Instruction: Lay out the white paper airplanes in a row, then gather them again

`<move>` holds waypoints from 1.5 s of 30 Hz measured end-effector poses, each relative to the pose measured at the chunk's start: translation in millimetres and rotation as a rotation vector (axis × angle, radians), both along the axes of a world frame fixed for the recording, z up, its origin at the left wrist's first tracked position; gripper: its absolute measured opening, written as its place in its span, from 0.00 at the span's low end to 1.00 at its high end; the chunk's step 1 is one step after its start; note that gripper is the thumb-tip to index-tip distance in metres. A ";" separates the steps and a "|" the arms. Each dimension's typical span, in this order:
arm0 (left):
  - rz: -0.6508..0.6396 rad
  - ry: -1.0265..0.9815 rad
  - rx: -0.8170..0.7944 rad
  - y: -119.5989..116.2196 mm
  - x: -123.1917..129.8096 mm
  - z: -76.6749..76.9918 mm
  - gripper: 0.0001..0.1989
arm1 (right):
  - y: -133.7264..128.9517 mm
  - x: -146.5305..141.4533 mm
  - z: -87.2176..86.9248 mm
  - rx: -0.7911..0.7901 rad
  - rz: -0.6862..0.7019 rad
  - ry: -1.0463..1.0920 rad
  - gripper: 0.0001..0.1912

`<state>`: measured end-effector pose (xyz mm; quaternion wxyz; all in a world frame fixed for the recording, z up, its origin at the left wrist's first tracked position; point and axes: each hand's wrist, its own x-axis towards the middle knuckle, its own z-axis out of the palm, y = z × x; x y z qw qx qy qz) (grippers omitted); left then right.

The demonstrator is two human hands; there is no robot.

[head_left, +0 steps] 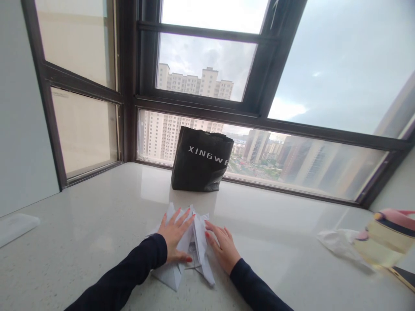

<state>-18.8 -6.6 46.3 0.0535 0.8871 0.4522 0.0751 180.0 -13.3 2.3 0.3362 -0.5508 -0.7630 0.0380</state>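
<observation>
Folded white paper (202,248) lies on the pale speckled counter, with pointed corners and several creased layers standing up a little. My left hand (175,235) rests on its left part, fingers spread and stretched out, palm down. At the paper's right edge is my right hand (223,244), its fingers slightly bent and apart, fingertips touching or very near the fold. Neither hand is wrapped round anything. Between the hands a gap in the paper shows inner folds.
A black bag (201,162) with white letters stands behind the paper, against the window. On the right are a pink-lidded bottle (385,237), a crumpled tissue (343,246) and a phone's edge (403,276). A white packet (16,226) lies far left.
</observation>
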 end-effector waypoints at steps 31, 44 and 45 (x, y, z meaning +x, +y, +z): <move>-0.039 -0.051 0.214 -25.6 17.5 -26.9 0.27 | 83.7 -6.9 -11.7 -0.195 -0.111 0.173 0.11; 0.273 0.144 0.055 -29.2 -43.9 -32.0 0.25 | 90.7 -96.6 -19.9 -0.297 0.094 0.169 0.11; 0.276 0.160 0.054 -28.6 -50.1 -30.8 0.24 | 90.9 -100.1 -17.7 -0.285 0.103 0.160 0.11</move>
